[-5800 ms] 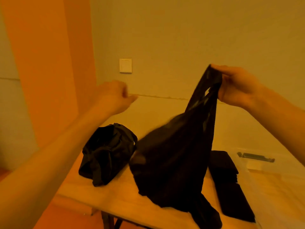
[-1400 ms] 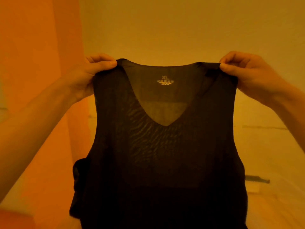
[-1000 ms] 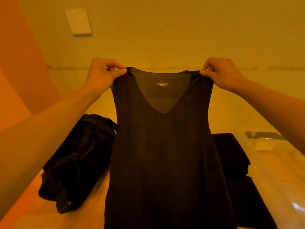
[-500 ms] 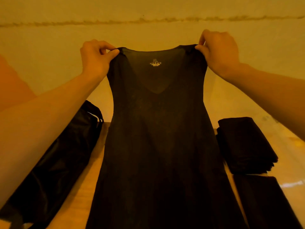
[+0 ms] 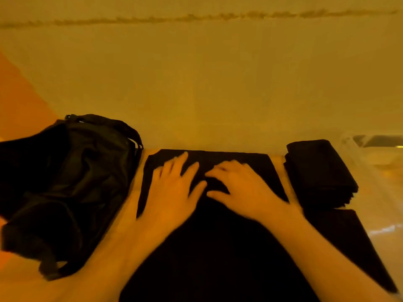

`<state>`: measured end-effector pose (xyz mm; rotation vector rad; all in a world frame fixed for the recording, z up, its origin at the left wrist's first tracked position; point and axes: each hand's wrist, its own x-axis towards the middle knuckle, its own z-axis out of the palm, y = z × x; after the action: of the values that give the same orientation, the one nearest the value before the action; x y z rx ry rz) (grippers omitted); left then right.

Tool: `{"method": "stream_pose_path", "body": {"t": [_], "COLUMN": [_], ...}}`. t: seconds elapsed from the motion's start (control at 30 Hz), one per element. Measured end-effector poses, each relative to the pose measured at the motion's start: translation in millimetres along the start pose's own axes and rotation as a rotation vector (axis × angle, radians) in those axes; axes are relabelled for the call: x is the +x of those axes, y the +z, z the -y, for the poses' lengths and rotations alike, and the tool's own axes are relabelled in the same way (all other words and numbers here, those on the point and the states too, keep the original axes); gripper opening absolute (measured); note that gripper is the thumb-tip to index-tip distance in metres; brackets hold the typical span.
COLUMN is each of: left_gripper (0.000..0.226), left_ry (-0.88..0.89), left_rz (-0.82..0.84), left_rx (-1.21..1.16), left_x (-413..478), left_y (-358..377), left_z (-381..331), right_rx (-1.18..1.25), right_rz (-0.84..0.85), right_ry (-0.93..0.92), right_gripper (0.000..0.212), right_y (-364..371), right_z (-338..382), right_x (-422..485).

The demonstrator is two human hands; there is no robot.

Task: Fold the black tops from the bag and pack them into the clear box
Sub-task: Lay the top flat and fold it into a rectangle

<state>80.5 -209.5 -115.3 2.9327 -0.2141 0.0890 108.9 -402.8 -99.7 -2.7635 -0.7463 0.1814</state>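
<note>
Black fabric fills most of the view: a top (image 5: 207,247) lies spread flat on the tabletop (image 5: 26,284), its far edge straight and near the back of the table. Both hands rest on its upper part side by side. The left hand (image 5: 172,190) and right hand (image 5: 246,190) lie palm down, fingers straight and spread, grasping nothing, and both are a little blurred. To the left a black bag (image 5: 65,182) slumps on its side with a strap looping over its far end; it touches or nearly touches the top's left edge, and its inside is too dark to tell what it holds. To the right sits a stack (image 5: 318,171) of folded black tops, with another flat black piece (image 5: 340,236) just in front of it. At the right edge the clear box (image 5: 370,162) shows a pale rim and wall. Whether the stack stands inside it or just beside it cannot be told through the clear plastic. The tabletop is light wood under warm orange light. Behind it a plain wall (image 5: 196,83) rises, crossed near the top by a rough dark line.
</note>
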Motion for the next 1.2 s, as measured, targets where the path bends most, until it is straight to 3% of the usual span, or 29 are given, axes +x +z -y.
{"method": "stream_pose_path", "body": {"t": [0.1, 0.17, 0.27, 0.4, 0.57, 0.8, 0.9, 1.0, 1.1, 1.2], "left_gripper": [0.080, 0.077, 0.083, 0.084, 0.088, 0.086, 0.074, 0.064, 0.051, 0.030], "left_ry": [-0.110, -0.116, -0.097, -0.166, -0.195, -0.206, -0.240, -0.535, -0.696, -0.699], "left_rz": [0.246, 0.261, 0.141, -0.112, -0.069, -0.205, -0.374, -0.522, -0.547, -0.546], "left_rx": [0.065, 0.077, 0.110, -0.008, 0.021, -0.087, -0.265, -0.670, -1.097, -1.198], "left_x": [-55.0, -73.3, -87.7, -136.5, -213.7, -283.0, -293.2, -293.0, -287.5, -285.8], "left_y": [25.2, 43.6, 52.3, 34.3, 56.4, 73.0, 78.7, 75.3, 71.7, 66.4], "left_z": [-10.1, -9.7, 0.5, 5.8, 6.4, 16.1, 12.5, 2.4, -1.4, -1.4], "right_rx": [-0.013, -0.046, -0.098, -0.004, -0.132, -0.022, 0.028, 0.077, 0.052, 0.054], "right_rz": [0.027, 0.018, -0.001, -0.194, -0.118, -0.251, -0.364, -0.559, -0.567, -0.574], "right_ry": [0.247, 0.319, 0.266, 0.250, 0.331, 0.397, 0.359, 0.389, 0.498, 0.431], "right_gripper": [0.065, 0.067, 0.068, 0.066, 0.083, 0.069, 0.053, 0.038, 0.035, 0.028], "right_y": [47.4, 67.8, 79.2, 76.8, 110.1, 118.1, 125.5, 124.6, 123.5, 126.8], "right_z": [22.4, 30.2, 32.0, 33.4, 45.2, 43.0, 35.1, 29.3, 22.2, 18.6], "right_x": [-39.8, -50.0, -69.1, -128.2, -186.6, -264.9, -282.4, -290.7, -293.0, -293.4]}}
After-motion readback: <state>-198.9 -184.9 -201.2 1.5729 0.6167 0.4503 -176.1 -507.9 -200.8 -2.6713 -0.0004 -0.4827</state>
